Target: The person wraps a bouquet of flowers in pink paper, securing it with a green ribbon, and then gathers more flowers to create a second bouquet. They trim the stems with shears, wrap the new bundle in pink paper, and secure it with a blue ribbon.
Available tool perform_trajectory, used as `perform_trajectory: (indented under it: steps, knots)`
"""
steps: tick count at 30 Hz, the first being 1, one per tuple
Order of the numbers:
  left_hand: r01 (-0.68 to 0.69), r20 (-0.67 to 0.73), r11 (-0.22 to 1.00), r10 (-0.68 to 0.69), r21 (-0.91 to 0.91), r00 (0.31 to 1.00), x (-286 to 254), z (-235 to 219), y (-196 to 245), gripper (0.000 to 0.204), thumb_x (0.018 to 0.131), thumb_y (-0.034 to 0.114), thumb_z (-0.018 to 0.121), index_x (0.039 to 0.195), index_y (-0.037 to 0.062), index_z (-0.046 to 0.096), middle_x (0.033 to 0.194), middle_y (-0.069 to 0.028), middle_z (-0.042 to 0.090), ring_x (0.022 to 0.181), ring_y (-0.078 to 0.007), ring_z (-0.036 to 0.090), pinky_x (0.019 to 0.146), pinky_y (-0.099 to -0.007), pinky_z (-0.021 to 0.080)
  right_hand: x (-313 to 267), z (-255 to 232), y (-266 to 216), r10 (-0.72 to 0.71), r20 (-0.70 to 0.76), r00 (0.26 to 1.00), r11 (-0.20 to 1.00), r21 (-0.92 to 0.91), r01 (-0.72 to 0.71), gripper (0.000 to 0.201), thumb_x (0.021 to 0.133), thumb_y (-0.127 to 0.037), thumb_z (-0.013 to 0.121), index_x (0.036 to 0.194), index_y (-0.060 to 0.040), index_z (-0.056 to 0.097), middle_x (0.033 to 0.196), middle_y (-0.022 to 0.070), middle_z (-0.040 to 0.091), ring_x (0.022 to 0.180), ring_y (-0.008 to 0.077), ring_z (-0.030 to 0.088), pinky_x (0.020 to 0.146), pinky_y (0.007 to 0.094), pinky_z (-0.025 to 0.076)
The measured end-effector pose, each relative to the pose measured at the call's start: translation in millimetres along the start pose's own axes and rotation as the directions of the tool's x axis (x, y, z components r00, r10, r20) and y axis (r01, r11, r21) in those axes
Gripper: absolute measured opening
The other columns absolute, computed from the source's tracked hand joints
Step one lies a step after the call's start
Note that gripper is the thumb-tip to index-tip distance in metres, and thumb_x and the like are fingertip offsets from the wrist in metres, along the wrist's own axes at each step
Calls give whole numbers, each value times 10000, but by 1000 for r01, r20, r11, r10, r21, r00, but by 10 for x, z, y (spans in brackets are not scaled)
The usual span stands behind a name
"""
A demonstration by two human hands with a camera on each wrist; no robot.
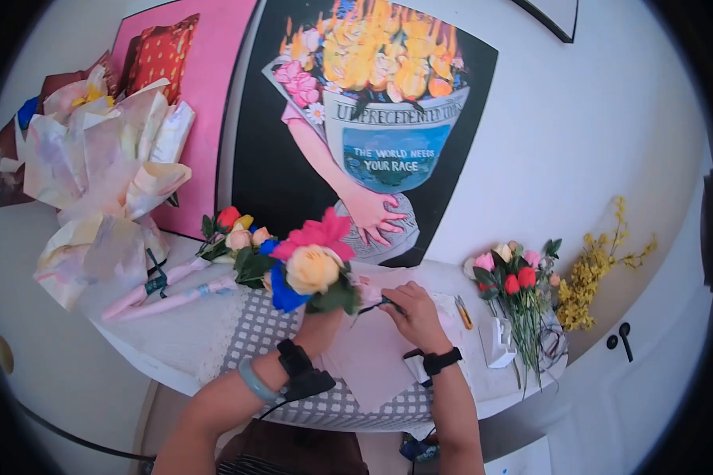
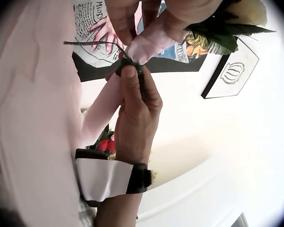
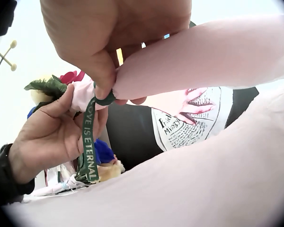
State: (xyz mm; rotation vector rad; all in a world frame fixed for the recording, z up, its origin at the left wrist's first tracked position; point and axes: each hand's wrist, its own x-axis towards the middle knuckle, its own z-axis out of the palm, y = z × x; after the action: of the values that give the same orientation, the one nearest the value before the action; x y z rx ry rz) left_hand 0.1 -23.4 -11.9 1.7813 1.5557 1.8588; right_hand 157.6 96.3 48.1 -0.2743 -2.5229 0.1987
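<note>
My left hand (image 1: 322, 331) grips a small bouquet (image 1: 313, 271) just under its blooms: a cream rose, a bright pink flower, a blue one and green leaves. Pale pink paper (image 3: 194, 59) wraps its stems into a long tube. Round the neck of the wrap runs a dark green ribbon (image 3: 89, 142) with the gold words "LOVE IS ETERNAL", one end hanging down. My right hand (image 1: 421, 318) pinches that ribbon against the wrap, its thumb pressing on the green band in the left wrist view. The head view hides most of the left fingers behind the flowers.
A sheet of pink paper (image 1: 372, 360) covers the table's middle. Wrapped flowers (image 1: 162, 289) lie at left beside a large paper bouquet (image 1: 95, 170). To the right are an orange cutter (image 1: 464, 313), a white holder (image 1: 497, 342) and loose roses (image 1: 519, 279). Posters (image 1: 444, 206) lean behind.
</note>
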Motion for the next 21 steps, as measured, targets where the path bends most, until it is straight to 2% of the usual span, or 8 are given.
perform_trajectory:
  steps: [1,2,3,5,9,16,18,21]
  knots:
    - [-72,7,932,74,354,997,-26,-29,-22,276,937,179,460,1149,17,532,1142,-103,544,1028,-178,545,906,-311,429,-23,2,12,-9,-33,999,999,35,11,310,755,-163,675,1036,-47,616,875,102,620,853,291,549,753,362,434]
    - [55,-44,998,-55,-2,997,-7,-40,-33,261,931,168,474,1140,21,529,1139,-109,551,1031,-192,552,895,-323,445,-40,-2,33,-19,-71,997,997,67,24,317,765,-186,666,1048,-52,611,899,107,626,882,297,554,762,363,432]
    - [168,-42,919,-196,-357,980,50,-55,-36,247,926,158,488,1131,26,525,1136,-115,558,1033,-206,559,884,-336,461,-51,-15,69,-31,-113,993,994,97,42,326,775,-208,657,1059,-56,607,923,112,632,910,302,559,772,365,430]
    - [252,-14,536,-442,-806,897,170,-74,-12,224,909,161,533,1099,42,528,1116,-136,577,1001,-242,589,873,-374,496,-97,-74,221,13,-73,997,999,43,-10,357,795,-250,635,1090,-56,588,968,131,630,942,316,564,783,376,443]
    - [254,0,441,-500,-861,866,215,-81,86,162,881,114,570,1031,57,549,1016,-118,613,964,-252,609,864,-403,508,-157,-68,416,87,1,996,991,103,-87,349,819,-287,603,1081,-58,583,997,143,628,924,320,581,773,408,455]
    - [149,-219,616,-480,-773,850,224,-54,57,122,880,130,579,974,57,556,983,-94,623,905,-226,630,799,-366,535,-123,24,329,197,-14,980,979,55,-196,227,832,-225,579,1000,-75,609,937,123,636,878,335,584,759,418,454]
    - [138,-203,603,-462,-785,863,208,-63,67,119,883,131,575,972,54,559,977,-92,624,899,-225,630,795,-363,536,-154,-28,377,104,-68,992,994,37,-102,203,834,-202,571,1000,-95,617,925,109,641,882,314,585,761,425,441]
    - [132,-185,581,-454,-803,871,237,-86,97,120,887,131,569,975,50,562,970,-90,625,898,-224,630,796,-362,536,-247,-52,592,216,-70,974,962,-155,-224,192,807,-141,568,988,-120,629,892,88,645,887,271,575,784,423,404]
